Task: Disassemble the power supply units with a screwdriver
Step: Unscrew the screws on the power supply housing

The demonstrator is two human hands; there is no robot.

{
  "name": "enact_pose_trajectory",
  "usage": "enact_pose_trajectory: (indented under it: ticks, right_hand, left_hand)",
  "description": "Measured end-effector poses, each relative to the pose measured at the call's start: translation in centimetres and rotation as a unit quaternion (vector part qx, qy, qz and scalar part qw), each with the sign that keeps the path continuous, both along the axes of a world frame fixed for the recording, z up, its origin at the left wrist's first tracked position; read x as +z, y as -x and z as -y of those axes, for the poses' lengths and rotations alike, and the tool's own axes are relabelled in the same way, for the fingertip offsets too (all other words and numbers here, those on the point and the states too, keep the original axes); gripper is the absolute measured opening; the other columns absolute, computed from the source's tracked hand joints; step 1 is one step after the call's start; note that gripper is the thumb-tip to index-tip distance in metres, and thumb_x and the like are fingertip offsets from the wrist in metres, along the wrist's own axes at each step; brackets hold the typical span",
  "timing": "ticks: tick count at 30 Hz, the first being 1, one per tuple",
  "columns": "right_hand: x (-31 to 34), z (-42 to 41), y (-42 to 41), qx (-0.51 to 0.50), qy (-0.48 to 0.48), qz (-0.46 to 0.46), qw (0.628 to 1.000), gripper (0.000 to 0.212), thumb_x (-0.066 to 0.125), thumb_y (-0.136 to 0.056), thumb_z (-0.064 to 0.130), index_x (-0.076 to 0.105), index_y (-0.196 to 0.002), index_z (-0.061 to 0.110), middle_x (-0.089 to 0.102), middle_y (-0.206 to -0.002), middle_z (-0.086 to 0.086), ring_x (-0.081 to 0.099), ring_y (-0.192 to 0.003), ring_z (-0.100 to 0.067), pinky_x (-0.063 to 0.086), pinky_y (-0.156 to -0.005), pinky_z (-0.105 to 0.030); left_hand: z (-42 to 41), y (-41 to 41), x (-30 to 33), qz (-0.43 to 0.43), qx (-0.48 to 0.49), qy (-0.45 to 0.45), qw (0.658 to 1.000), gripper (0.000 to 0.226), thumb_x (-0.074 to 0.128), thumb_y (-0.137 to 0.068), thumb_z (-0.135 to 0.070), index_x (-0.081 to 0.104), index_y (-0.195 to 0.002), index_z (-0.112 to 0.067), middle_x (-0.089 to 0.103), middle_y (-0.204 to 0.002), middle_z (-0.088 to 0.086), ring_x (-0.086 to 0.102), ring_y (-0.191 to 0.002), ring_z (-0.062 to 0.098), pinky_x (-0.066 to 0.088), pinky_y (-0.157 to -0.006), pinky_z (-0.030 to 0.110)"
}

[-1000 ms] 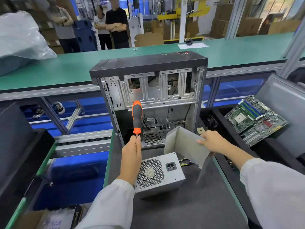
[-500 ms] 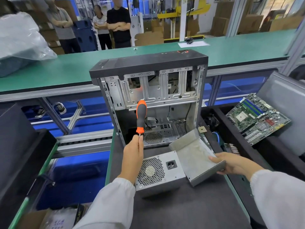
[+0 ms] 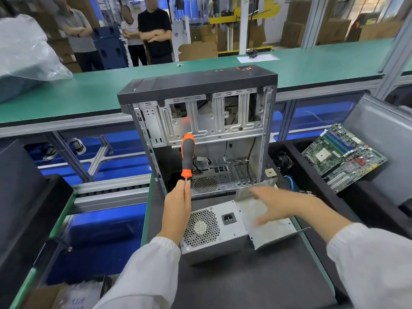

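The left hand [image 3: 177, 205] is curled round the metal shaft of the screwdriver [image 3: 187, 156], which stands upright with its black and orange handle above the fist, in front of the open computer case [image 3: 200, 121]. The right hand [image 3: 275, 202] is spread with its fingers straight and somewhat blurred, lying over the grey metal cover [image 3: 265, 221]; whether the palm presses the sheet or hangs just above it cannot be told. The power supply unit [image 3: 213, 230] sits on the dark work mat [image 3: 256, 279] just right of the left wrist, its fan grille and mains socket facing the camera, and the cover lies touching its right side, directly under the right hand. A second ago the right hand held that cover up on edge, pinched at its rim; half a second ago it was tilting it down at the mat's right edge; now the cover lies flatter beside the unit and the fingers have let go of the rim. The left hand and screwdriver have barely shifted. Beyond both hands the case stands upright with its side off, showing bare drive bays, a rear fan grille and loose cables inside. To the right of the right hand, a dark bin [image 3: 312, 166] holds a green motherboard [image 3: 341, 155] leaning against a grey panel.
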State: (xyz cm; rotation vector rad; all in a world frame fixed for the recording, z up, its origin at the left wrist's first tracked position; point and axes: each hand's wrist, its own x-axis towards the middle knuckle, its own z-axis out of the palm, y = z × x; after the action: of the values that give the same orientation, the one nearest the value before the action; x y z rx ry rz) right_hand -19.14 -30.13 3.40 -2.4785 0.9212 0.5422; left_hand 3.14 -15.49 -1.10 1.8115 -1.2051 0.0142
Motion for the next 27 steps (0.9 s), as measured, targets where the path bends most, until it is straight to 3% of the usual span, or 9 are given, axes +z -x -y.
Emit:
enact_pose_trajectory:
  ticks: [1,3,5,8,10,13,20,27]
  right_hand:
    - [0.2,-1.4,-1.1,0.032,-0.061,0.016,0.997,0.120,0.079,-0.064,0.058,0.002,-0.152,0.031,0.015,-0.157,0.006,0.022,-0.143,-0.017,0.027,-0.114,-0.039]
    - [-0.2,-4.2,-2.7,0.081,-0.089,0.026,0.992,0.145,0.087,-0.052,0.057,-0.024,-0.144,0.043,-0.015,-0.158,0.009,0.007,-0.147,-0.017,0.024,-0.116,-0.041]
    - [-1.5,-5.3,-3.6,0.087,-0.028,0.060,0.994,0.140,0.089,-0.054,0.050,-0.017,-0.146,0.044,-0.015,-0.157,0.002,0.025,-0.142,-0.026,0.038,-0.107,-0.039]
    - [-2.7,-6.0,-4.2,0.065,0.015,0.161,0.985,0.112,0.087,-0.059,0.041,0.014,-0.144,0.031,0.016,-0.138,0.004,0.049,-0.116,-0.024,0.049,-0.092,-0.034]
    - [-3.1,-6.3,-4.5,0.046,0.002,0.206,0.977,0.106,0.086,-0.055,0.046,0.022,-0.138,0.031,0.025,-0.122,0.006,0.050,-0.108,-0.018,0.048,-0.089,-0.032]
    - [-3.5,-7.2,-5.1,0.045,0.004,0.250,0.967,0.099,0.081,-0.049,0.055,0.028,-0.131,0.036,0.029,-0.113,0.009,0.051,-0.100,-0.015,0.049,-0.088,-0.034]
    - [-3.7,-9.7,-6.6,0.025,-0.030,0.302,0.953,0.096,0.086,-0.051,0.046,0.033,-0.130,0.032,0.030,-0.112,0.009,0.052,-0.097,-0.012,0.048,-0.087,-0.030]
    - [-4.8,-11.2,-8.6,0.006,-0.031,0.292,0.956,0.093,0.084,-0.050,0.049,0.030,-0.125,0.039,0.029,-0.111,0.008,0.056,-0.095,-0.019,0.051,-0.084,-0.040]
  left_hand:
    - [0.0,0.0,0.1,0.002,0.000,-0.001,1.000,0.029,0.031,-0.098,-0.039,0.029,-0.069,-0.033,0.036,-0.057,-0.010,0.040,-0.052,0.005,0.031,-0.045,0.017]
    - [0.0,0.0,0.2,0.003,0.002,-0.006,1.000,0.030,0.033,-0.099,-0.036,0.029,-0.069,-0.032,0.036,-0.057,-0.009,0.039,-0.051,0.007,0.031,-0.045,0.019]
    - [-0.1,0.0,0.4,0.001,0.004,-0.012,1.000,0.033,0.037,-0.101,-0.030,0.028,-0.069,-0.031,0.036,-0.058,-0.008,0.039,-0.051,0.007,0.031,-0.045,0.019]
    - [-0.5,0.1,0.7,-0.007,0.005,-0.011,1.000,0.035,0.040,-0.102,-0.026,0.028,-0.068,-0.031,0.035,-0.058,-0.009,0.042,-0.052,0.004,0.031,-0.046,0.015]
    - [-0.9,0.0,0.9,-0.006,0.002,-0.005,1.000,0.036,0.041,-0.101,-0.024,0.028,-0.068,-0.033,0.033,-0.057,-0.012,0.043,-0.053,0.000,0.032,-0.047,0.011]
    - [-1.8,-0.5,1.3,0.001,0.007,-0.004,1.000,0.038,0.042,-0.101,-0.022,0.028,-0.068,-0.032,0.032,-0.056,-0.012,0.042,-0.053,0.002,0.033,-0.048,0.012]
    - [-3.2,-2.7,1.8,0.026,0.012,-0.039,0.999,0.031,0.040,-0.102,-0.023,0.039,-0.072,-0.015,0.046,-0.059,0.007,0.032,-0.050,0.012,0.032,-0.049,0.019]
    - [-3.9,-4.5,1.5,0.029,0.012,-0.061,0.998,0.032,0.044,-0.102,-0.018,0.039,-0.071,-0.013,0.038,-0.056,-0.002,0.029,-0.049,0.011,0.029,-0.047,0.021]
